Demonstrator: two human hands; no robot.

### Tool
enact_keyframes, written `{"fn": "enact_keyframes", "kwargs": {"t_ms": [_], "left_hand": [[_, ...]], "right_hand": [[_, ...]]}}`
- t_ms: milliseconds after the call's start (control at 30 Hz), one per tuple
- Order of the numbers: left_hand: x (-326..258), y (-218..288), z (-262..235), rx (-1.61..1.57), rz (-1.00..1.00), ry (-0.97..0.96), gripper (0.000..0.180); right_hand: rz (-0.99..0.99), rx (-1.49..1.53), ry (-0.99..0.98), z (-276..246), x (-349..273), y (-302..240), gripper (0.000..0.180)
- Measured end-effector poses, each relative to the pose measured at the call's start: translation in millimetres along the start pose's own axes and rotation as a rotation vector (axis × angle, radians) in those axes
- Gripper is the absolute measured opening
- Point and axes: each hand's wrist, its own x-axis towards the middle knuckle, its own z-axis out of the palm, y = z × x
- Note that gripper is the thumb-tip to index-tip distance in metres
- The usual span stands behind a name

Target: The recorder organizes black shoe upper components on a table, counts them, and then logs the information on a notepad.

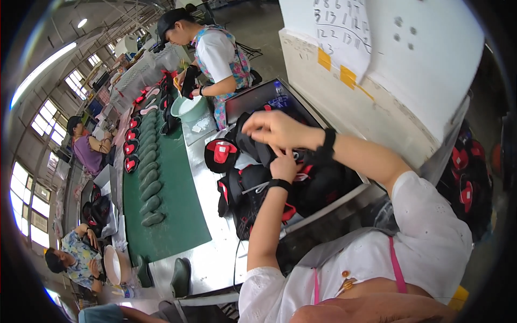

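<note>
On the left, red-and-black shoes and green foot-shaped forms lay already lined up on the green tabletop. Rightward, a black shoe sat beneath the half-curled right hand; the left hand pointed beside it, any grip unclear. The heaped black shoes seemingly remained unarranged.
</note>
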Motion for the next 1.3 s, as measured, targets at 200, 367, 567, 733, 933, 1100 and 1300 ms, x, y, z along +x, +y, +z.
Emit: {"fn": "enact_keyframes", "kwargs": {"t_ms": [200,367,567,733,933,1100,1300], "left_hand": [[-32,38,-42,-0.004,-0.018,-0.04,0.071],[-89,130,-89,-0.428,0.199,0.367,0.026],[-188,332,-96,-0.928,0.917,-0.062,0.016],[-222,476,-57,-0.829,1.257,-0.125,0.019],[-208,595,10,-0.503,1.464,-0.193,0.02],[-157,713,86,-0.191,1.44,-0.274,0.035],[-151,787,210,-0.191,1.319,-0.422,0.071]], "right_hand": [[-0.529,-0.172,-0.227,5,-184,-81,0.013],[-0.154,-0.302,-0.041,-22,-361,-108,0.012],[0.255,-0.393,0.266,-8,-527,-154,0.012],[0.619,-0.493,0.533,-12,-666,-173,0.015],[0.989,-0.622,1.028,-8,-807,-154,0.024],[1.641,-0.546,1.165,-24,-896,-113,0.068],[1.687,-0.869,1.381,-87,-979,-76,0.089]]}}
